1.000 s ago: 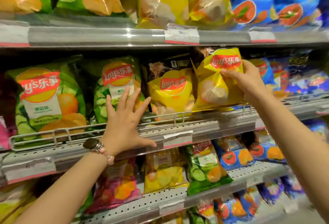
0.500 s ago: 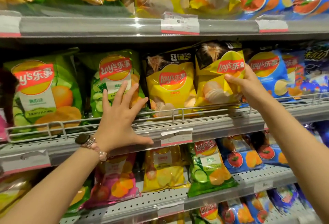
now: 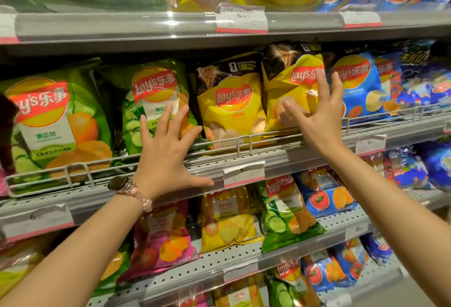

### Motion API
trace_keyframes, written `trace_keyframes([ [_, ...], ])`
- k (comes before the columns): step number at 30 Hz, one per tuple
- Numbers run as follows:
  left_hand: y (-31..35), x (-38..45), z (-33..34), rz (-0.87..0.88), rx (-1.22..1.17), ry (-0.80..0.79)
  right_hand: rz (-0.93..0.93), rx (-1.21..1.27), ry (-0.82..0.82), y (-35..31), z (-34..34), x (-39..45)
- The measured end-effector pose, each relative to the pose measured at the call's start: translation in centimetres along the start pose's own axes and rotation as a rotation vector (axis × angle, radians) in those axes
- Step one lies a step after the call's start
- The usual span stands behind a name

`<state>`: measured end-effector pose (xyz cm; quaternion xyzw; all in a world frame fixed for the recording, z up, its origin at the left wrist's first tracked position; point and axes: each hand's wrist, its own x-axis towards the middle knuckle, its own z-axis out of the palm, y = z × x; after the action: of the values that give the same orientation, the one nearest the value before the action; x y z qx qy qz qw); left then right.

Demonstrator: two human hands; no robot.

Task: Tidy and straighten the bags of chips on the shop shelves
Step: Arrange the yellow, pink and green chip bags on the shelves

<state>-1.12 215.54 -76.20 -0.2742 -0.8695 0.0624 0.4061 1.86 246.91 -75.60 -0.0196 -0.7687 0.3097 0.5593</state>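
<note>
Two yellow chip bags stand side by side on the middle shelf [image 3: 275,160]: one [image 3: 229,101] upright at centre, the other [image 3: 285,84] to its right, leaning slightly. My right hand [image 3: 317,113] is spread open against the front of the right yellow bag, fingers straight. My left hand [image 3: 168,150] rests open on the shelf's wire rail, fingertips against a green cucumber bag [image 3: 151,101], thumb on the price strip. A larger green bag [image 3: 48,121] stands at far left.
Blue chip bags [image 3: 358,84] fill the middle shelf to the right. The upper shelf [image 3: 122,23] holds green, yellow and blue bags. Lower shelves hold pink [image 3: 161,238], yellow [image 3: 227,218], green [image 3: 285,216] and blue bags. Price tags [image 3: 244,174] hang on the shelf edges.
My right hand set the yellow bag back on the shelf beside the other yellow one, let go of it, and now lies flat against its front. My left hand stayed put.
</note>
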Motion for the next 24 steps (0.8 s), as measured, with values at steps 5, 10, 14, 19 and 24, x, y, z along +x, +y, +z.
trace_keyframes([
  [5,0.0,0.0,-0.1,0.005,-0.003,-0.004,-0.007,-0.077,-0.084,-0.4,0.7,-0.3],
  [10,0.0,0.0,-0.4,0.001,0.0,-0.017,0.011,-0.15,-0.139,-1.1,0.5,-0.3],
  [14,0.2,-0.2,-0.7,-0.002,-0.013,-0.023,0.042,-0.264,-0.117,-2.0,0.4,-0.7],
  [19,1.0,-1.2,-0.5,0.004,-0.076,0.024,0.075,-0.294,-0.059,-2.9,0.4,-0.9],
  [24,1.4,-2.3,-0.2,-0.003,-0.169,0.071,0.097,-0.255,-0.116,-3.0,0.1,-1.1],
])
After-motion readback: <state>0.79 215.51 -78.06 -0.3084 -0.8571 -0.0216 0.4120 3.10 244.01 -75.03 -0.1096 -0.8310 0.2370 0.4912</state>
